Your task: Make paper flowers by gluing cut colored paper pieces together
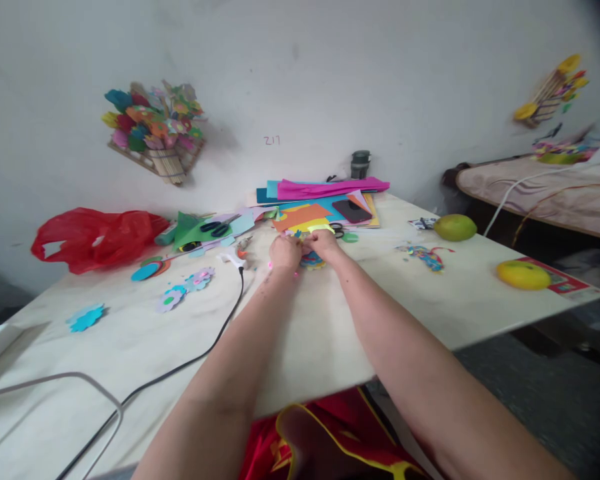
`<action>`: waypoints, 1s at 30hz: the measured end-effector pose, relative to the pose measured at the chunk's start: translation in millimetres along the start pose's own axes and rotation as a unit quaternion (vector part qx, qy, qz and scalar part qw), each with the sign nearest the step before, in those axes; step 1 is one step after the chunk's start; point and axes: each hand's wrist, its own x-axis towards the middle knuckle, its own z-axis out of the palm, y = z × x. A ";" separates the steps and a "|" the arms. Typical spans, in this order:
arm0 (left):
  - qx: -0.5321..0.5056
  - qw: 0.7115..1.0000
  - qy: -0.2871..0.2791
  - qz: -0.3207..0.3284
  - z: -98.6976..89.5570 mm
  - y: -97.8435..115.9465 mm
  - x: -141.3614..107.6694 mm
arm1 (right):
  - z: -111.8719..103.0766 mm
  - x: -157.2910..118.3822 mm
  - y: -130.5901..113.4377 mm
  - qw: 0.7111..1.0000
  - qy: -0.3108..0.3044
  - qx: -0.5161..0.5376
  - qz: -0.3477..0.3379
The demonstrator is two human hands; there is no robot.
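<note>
My left hand (286, 252) and my right hand (324, 245) meet over the far middle of the table, fingers curled in and pressed together. What they pinch is small and mostly hidden behind them. Between and under the hands shows a blue and multicoloured paper piece (313, 261). Pale yellow paper (321, 228) shows just beyond my right fingers. Left of my left hand lies a white glue gun (233, 259) with a black cord. Small pink bits lie close to my left wrist.
Left on the table (330, 333) are paper flowers (170, 299), blue cutouts (86, 318), paper discs (146, 271), scissors (215, 228) and a red plastic bag (97, 237). Behind lie coloured sheets (300, 218) and a phone (351, 211). Right: a paper scrap pile (427, 257), a green mango (455, 227), a yellow one (523, 275).
</note>
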 end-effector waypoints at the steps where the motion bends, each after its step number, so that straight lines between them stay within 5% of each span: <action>1: 0.001 1.000 -0.006 -0.005 -0.6 1.0 0.4 | -2.2 -0.8 -1.6 1.000 -0.004 -0.002 -0.003; 8: 0.009 0.999 -0.022 -0.031 -2.8 6.1 6.7 | -25.6 -7.7 -8.4 0.988 -0.100 0.111 0.033; 19: 0.020 0.998 -0.064 0.015 -2.5 10.1 2.9 | -42.8 -10.5 -12.8 0.906 -0.067 0.391 0.151; 23: -0.019 0.997 -0.068 0.016 -9.3 5.8 4.3 | -38.8 -10.3 -14.0 0.908 -0.051 0.388 0.146; 30: -0.156 0.987 0.006 -0.046 -32.8 -11.7 -9.5 | -27.5 -12.1 -18.6 0.928 -0.036 0.352 0.114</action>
